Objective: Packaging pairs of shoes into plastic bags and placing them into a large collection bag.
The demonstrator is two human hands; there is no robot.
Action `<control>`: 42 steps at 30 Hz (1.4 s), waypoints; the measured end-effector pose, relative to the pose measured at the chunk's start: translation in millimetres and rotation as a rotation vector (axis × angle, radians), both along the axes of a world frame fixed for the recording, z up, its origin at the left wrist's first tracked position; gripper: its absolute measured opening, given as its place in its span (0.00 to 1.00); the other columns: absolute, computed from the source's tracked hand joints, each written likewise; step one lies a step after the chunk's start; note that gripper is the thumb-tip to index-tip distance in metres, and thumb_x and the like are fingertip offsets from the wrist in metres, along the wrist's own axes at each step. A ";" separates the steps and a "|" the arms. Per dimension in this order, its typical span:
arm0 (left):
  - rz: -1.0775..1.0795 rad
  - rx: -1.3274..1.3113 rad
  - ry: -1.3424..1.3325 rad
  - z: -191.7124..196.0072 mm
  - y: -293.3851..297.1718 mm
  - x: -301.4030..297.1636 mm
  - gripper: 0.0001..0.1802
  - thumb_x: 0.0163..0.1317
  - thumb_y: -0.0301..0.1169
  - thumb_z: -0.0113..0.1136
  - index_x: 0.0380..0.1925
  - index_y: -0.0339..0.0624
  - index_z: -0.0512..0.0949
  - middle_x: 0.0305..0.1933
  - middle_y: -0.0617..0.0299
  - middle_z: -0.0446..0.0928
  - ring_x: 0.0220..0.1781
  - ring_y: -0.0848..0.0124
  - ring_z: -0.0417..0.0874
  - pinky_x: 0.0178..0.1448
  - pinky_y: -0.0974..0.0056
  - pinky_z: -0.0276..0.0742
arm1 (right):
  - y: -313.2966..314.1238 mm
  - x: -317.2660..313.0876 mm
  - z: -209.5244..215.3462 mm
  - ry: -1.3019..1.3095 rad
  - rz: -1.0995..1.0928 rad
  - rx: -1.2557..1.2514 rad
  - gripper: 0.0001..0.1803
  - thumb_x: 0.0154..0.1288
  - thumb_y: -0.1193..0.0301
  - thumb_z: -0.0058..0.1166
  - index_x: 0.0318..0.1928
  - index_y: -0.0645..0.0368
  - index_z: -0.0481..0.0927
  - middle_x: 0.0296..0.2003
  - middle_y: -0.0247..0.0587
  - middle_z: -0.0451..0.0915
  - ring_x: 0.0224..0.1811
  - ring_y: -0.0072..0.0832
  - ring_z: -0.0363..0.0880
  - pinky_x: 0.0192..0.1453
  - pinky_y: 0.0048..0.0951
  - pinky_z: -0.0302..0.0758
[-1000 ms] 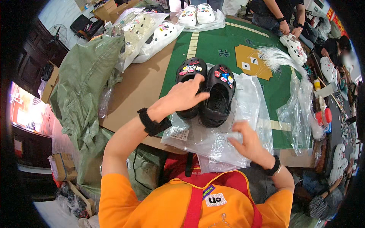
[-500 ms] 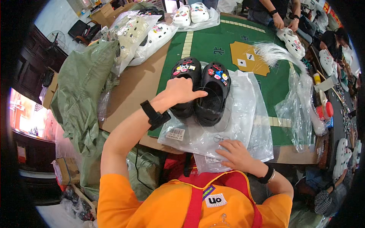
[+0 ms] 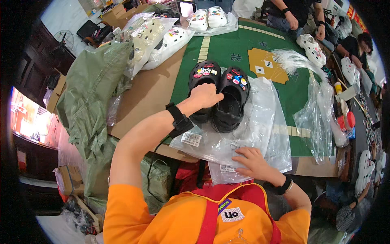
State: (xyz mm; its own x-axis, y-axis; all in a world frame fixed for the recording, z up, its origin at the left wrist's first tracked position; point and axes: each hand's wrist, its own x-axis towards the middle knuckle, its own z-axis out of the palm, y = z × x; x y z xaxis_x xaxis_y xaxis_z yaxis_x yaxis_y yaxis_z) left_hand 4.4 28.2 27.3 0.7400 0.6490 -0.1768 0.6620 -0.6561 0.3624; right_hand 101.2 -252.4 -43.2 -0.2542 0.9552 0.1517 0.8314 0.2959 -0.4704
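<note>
A pair of black clogs with colourful charms stands side by side on the table: the left clog (image 3: 206, 75) and the right clog (image 3: 228, 122). My left hand (image 3: 205, 96) reaches into the left clog, its fingers hidden inside. Its thumb bends over the adjoining sides of the pair, so the hand is closed on them. Below the clogs lie clear plastic bags (image 3: 262, 118) with printed labels. My right hand (image 3: 256, 163) rests flat on the bags' near edge, fingers spread, holding nothing.
Bagged pale clogs (image 3: 172, 40) and a green sack (image 3: 87, 93) are at left. White clogs (image 3: 217, 17) stand at the far edge. A bundle of white strands (image 3: 294, 61) lies right, near another white clog (image 3: 312, 49). A person's hand (image 3: 291, 20) is behind it.
My left thumb has drawn in from the right clog's opening towards the inner sides. My right hand stays on the bags. The other person's hands have left the white clog.
</note>
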 end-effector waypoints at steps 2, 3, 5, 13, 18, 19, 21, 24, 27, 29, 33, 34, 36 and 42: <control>0.017 -0.019 -0.044 -6.4 3.3 -3.0 0.28 0.51 0.49 0.52 0.30 0.28 0.76 0.33 0.38 0.77 0.39 0.47 0.79 0.46 0.52 0.73 | -1.0 1.7 -3.6 0.030 -0.008 -0.010 0.22 0.51 0.58 0.58 0.47 0.51 0.75 0.51 0.41 0.69 0.57 0.37 0.63 0.56 0.37 0.58; 0.036 -0.030 -0.071 -7.4 4.2 -4.0 0.27 0.51 0.47 0.52 0.29 0.27 0.76 0.33 0.37 0.76 0.39 0.46 0.78 0.46 0.51 0.73 | -2.0 2.3 -4.3 0.064 -0.024 -0.026 0.21 0.52 0.58 0.57 0.47 0.51 0.76 0.51 0.40 0.69 0.57 0.37 0.63 0.56 0.37 0.58; 0.061 -0.036 -0.103 -11.3 8.3 -8.0 0.25 0.50 0.46 0.52 0.28 0.27 0.76 0.32 0.37 0.76 0.39 0.46 0.78 0.46 0.51 0.73 | -1.2 2.0 -1.0 0.081 -0.021 -0.035 0.20 0.52 0.59 0.57 0.46 0.50 0.76 0.52 0.40 0.69 0.56 0.38 0.63 0.56 0.37 0.58; 0.036 0.003 -0.201 4.8 34.4 -59.6 0.22 0.50 0.43 0.51 0.26 0.28 0.75 0.32 0.36 0.75 0.38 0.45 0.78 0.44 0.50 0.72 | 0.3 1.5 -1.5 0.129 -0.032 -0.089 0.17 0.54 0.61 0.56 0.44 0.51 0.77 0.52 0.39 0.69 0.56 0.37 0.64 0.56 0.38 0.58; 0.068 0.140 -0.103 15.2 51.4 -119.4 0.20 0.51 0.42 0.51 0.27 0.30 0.73 0.30 0.39 0.75 0.36 0.45 0.77 0.41 0.48 0.71 | 8.3 7.1 -8.1 0.394 -0.086 -0.102 0.10 0.55 0.68 0.54 0.38 0.58 0.79 0.44 0.42 0.75 0.49 0.40 0.70 0.53 0.37 0.64; 0.102 0.175 -0.048 15.1 54.3 -131.3 0.20 0.52 0.42 0.51 0.28 0.31 0.73 0.30 0.41 0.76 0.36 0.46 0.77 0.41 0.48 0.71 | 11.0 7.7 -7.8 0.357 -0.087 -0.049 0.09 0.56 0.71 0.54 0.36 0.61 0.78 0.39 0.44 0.77 0.43 0.40 0.74 0.49 0.35 0.68; 0.093 0.205 -0.014 14.4 57.9 -153.8 0.19 0.52 0.42 0.52 0.28 0.32 0.72 0.28 0.41 0.75 0.35 0.45 0.77 0.40 0.47 0.70 | 11.6 9.3 -6.3 0.480 -0.189 -0.172 0.08 0.56 0.71 0.54 0.36 0.61 0.78 0.38 0.44 0.77 0.42 0.38 0.74 0.47 0.33 0.69; 0.066 0.237 0.064 11.1 61.3 -178.0 0.18 0.53 0.42 0.53 0.27 0.34 0.71 0.27 0.42 0.75 0.34 0.45 0.76 0.39 0.47 0.70 | 15.6 9.4 9.4 0.524 -0.313 -0.313 0.07 0.57 0.74 0.54 0.37 0.62 0.77 0.36 0.41 0.78 0.37 0.30 0.75 0.42 0.27 0.71; 0.083 0.176 0.132 -4.0 67.3 -199.2 0.18 0.53 0.41 0.53 0.29 0.34 0.71 0.27 0.43 0.75 0.35 0.46 0.76 0.40 0.47 0.70 | 20.6 3.1 18.1 0.671 -0.462 -0.332 0.06 0.58 0.78 0.51 0.37 0.64 0.75 0.32 0.37 0.77 0.35 0.21 0.73 0.42 0.24 0.70; 0.071 0.182 0.029 -10.8 66.4 -203.5 0.17 0.54 0.40 0.53 0.31 0.34 0.70 0.28 0.43 0.76 0.35 0.46 0.77 0.40 0.47 0.70 | 20.9 1.3 18.0 0.704 -0.453 -0.301 0.04 0.59 0.79 0.50 0.36 0.64 0.75 0.32 0.37 0.76 0.35 0.21 0.73 0.42 0.24 0.70; 0.084 0.219 -0.003 -13.2 64.2 -203.4 0.19 0.55 0.41 0.53 0.32 0.33 0.69 0.29 0.43 0.76 0.35 0.46 0.77 0.39 0.48 0.71 | 23.2 6.5 21.9 0.621 -0.304 -0.170 0.06 0.54 0.85 0.47 0.32 0.63 0.73 0.32 0.41 0.74 0.36 0.29 0.74 0.41 0.26 0.69; 0.086 0.216 -0.003 -13.5 63.7 -203.5 0.19 0.55 0.41 0.53 0.32 0.33 0.69 0.29 0.43 0.76 0.35 0.46 0.77 0.39 0.48 0.71 | 24.5 7.8 24.1 0.487 -0.171 -0.072 0.08 0.51 0.86 0.47 0.32 0.62 0.74 0.32 0.42 0.73 0.37 0.32 0.74 0.41 0.26 0.69; 0.105 0.207 0.020 -11.3 60.3 -202.1 0.19 0.56 0.42 0.54 0.32 0.33 0.69 0.29 0.43 0.76 0.35 0.47 0.77 0.39 0.49 0.71 | 20.4 8.6 23.4 0.437 -0.176 -0.113 0.10 0.49 0.86 0.48 0.32 0.61 0.75 0.32 0.43 0.73 0.37 0.35 0.73 0.42 0.28 0.69; 0.089 0.270 0.025 -12.1 54.9 -203.6 0.17 0.57 0.40 0.52 0.34 0.35 0.71 0.31 0.47 0.78 0.35 0.51 0.79 0.39 0.52 0.74 | 22.2 -10.1 41.1 -0.019 -0.228 -0.020 0.14 0.45 0.83 0.53 0.34 0.55 0.78 0.38 0.42 0.74 0.42 0.40 0.71 0.47 0.35 0.66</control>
